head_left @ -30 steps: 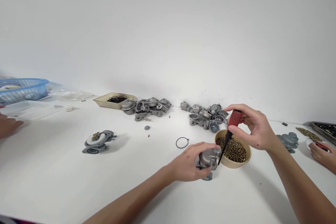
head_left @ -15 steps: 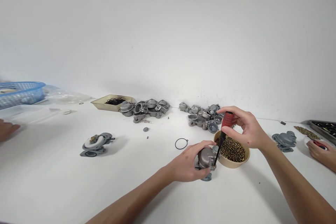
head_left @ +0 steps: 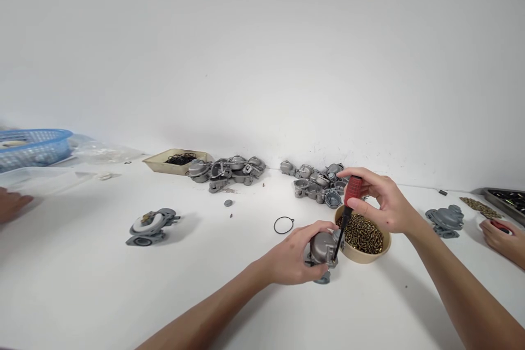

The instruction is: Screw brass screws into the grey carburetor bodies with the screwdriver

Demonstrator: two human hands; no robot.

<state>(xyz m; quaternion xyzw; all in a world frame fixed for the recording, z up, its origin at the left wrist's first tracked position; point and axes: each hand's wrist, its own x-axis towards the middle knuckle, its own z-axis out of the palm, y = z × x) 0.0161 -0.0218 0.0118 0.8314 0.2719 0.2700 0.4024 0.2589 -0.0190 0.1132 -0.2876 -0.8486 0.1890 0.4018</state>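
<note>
My left hand (head_left: 293, 256) is wrapped round a grey metal carburetor (head_left: 322, 247) on the white table. My right hand (head_left: 383, 199) grips a red-handled screwdriver (head_left: 353, 191), its black shaft slanting down so that the tip touches the carburetor's right edge. Just behind and right of the carburetor is a round beige bowl (head_left: 365, 257) full of brass-coloured screws (head_left: 363, 234). A black rubber ring (head_left: 283, 225) lies left of the bowl, beyond my left hand.
Grey metal parts form two piles (head_left: 229, 171) (head_left: 315, 181) by the wall. A beige tray (head_left: 153, 163) holds black rings. Separate carburetors stand left (head_left: 151, 226) and right (head_left: 446, 221). Other people's hands show at the left (head_left: 12, 205) and right (head_left: 502, 238) edges, near a blue basket (head_left: 57, 145) and dark tray.
The screwdriver's handle has shifted very slightly left and down, and the fingers of my right hand have moved a little with it. My left hand keeps its hold on the carburetor.
</note>
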